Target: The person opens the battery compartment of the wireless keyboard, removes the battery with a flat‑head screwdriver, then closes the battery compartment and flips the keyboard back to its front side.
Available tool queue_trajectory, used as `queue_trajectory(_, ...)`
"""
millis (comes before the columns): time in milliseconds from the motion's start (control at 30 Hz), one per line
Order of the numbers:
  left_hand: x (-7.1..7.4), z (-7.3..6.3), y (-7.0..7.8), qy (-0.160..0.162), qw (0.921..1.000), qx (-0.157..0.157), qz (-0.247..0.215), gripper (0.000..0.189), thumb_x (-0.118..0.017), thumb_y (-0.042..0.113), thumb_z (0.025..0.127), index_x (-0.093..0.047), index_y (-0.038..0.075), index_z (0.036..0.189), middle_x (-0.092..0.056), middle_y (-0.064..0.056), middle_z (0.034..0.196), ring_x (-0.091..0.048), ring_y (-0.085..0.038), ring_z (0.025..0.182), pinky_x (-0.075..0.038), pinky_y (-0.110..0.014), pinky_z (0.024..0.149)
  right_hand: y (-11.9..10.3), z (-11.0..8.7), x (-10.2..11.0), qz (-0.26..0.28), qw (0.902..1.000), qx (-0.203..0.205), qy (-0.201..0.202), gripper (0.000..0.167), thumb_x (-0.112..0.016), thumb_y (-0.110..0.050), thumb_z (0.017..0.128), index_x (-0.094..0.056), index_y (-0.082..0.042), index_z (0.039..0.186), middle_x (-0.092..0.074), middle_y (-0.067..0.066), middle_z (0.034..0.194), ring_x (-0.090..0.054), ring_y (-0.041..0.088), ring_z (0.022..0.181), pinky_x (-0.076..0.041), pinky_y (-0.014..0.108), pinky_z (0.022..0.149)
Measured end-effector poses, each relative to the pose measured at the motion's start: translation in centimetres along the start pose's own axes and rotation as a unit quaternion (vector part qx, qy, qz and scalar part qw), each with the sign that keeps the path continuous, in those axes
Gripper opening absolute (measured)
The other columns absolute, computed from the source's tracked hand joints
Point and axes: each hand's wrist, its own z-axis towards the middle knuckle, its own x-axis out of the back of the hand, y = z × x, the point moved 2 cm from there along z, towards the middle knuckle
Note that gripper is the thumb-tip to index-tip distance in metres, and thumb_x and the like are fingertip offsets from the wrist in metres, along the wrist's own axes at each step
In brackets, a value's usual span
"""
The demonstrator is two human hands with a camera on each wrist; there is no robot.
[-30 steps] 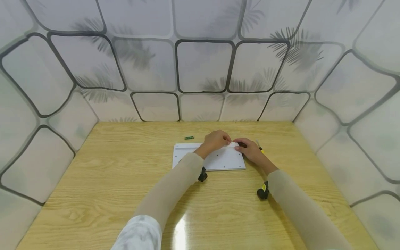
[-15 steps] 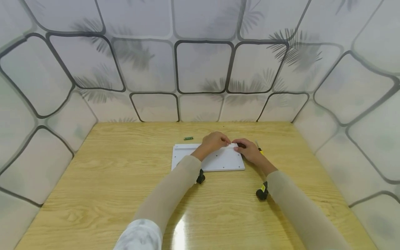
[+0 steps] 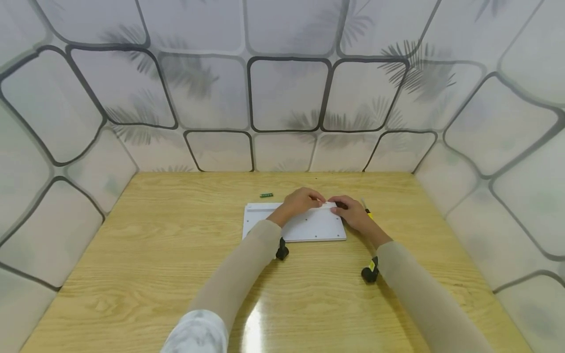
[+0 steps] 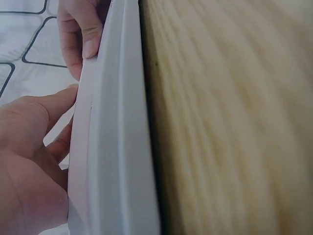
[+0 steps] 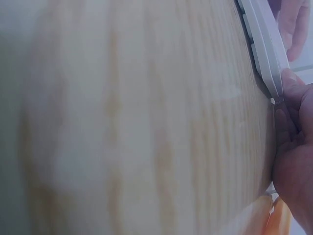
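A white keyboard point(image 3: 309, 228) lies face down, small dark screw spots on its underside. In the right wrist view, keys show along the lower side of the keyboard point(image 5: 264, 54). My left hand point(image 3: 301, 201) reaches over it and has curled fingers at the raised back edge, near the right end. In the left wrist view, the thumb of my left hand point(image 4: 29, 147) meets that edge; its other fingertips are partly hidden behind it. My right hand point(image 3: 353, 212) grips the back right corner, thumb on the near side. Whether a small part lies between the fingertips is too small to tell.
Behind the keyboard's left part lies a small green battery-like piece point(image 3: 267, 195). A screwdriver point(image 3: 368, 212) with a yellow and black handle lies just right of my right hand, partly hidden. Patterned fabric walls point(image 3: 282, 152) enclose the wooden table point(image 3: 176, 255) at the back and sides.
My left hand has shifted slightly left and toward me along the back edge. My right hand keeps its place at the corner. The keyboard looks still.
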Motion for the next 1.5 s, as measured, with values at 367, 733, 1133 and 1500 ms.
queue_trajectory(367,0.0,0.0,-0.3,0.002,0.9999,0.007,-0.008,0.025,-0.061,0.033,0.101,-0.073,0.026,0.123,-0.07,0.005,0.116,-0.062,-0.013,0.102,-0.046,-0.042,0.095,-0.3,-0.2,0.0,0.019,0.9998,-0.001,0.006,0.037,-0.061,-0.017,0.102,-0.06,-0.005,0.136,-0.056,0.02,0.141,-0.052,0.037,0.13,-0.042,0.053,0.108)
queue_trajectory(733,-0.2,-0.1,0.7,-0.003,0.9989,0.016,0.043,0.033,-0.069,0.038,0.096,-0.07,0.029,0.127,-0.069,0.005,0.12,-0.062,-0.013,0.106,-0.048,-0.038,0.093,-0.3,-0.8,0.2,0.014,0.9997,-0.01,0.017,0.044,-0.063,-0.02,0.101,-0.055,-0.003,0.141,-0.054,0.021,0.143,-0.052,0.037,0.131,-0.043,0.052,0.109)
queue_trajectory(1133,-0.8,0.4,1.6,-0.002,0.9972,0.006,0.074,0.033,-0.07,0.036,0.095,-0.07,0.025,0.127,-0.07,0.003,0.121,-0.063,-0.014,0.11,-0.048,-0.036,0.096,0.0,-2.8,-0.2,0.035,0.9983,-0.01,0.047,0.045,-0.064,-0.01,0.099,-0.052,0.007,0.14,-0.056,0.026,0.14,-0.053,0.039,0.131,-0.042,0.052,0.11)
queue_trajectory(1500,-2.5,2.1,2.0,0.003,0.9949,-0.001,0.101,0.036,-0.071,0.04,0.094,-0.07,0.026,0.127,-0.07,0.005,0.122,-0.063,-0.013,0.111,-0.048,-0.037,0.097,-0.9,-5.4,-0.9,0.042,0.9962,-0.033,0.068,0.04,-0.064,-0.006,0.097,-0.058,0.009,0.134,-0.061,0.026,0.128,-0.059,0.036,0.117,-0.049,0.048,0.101)
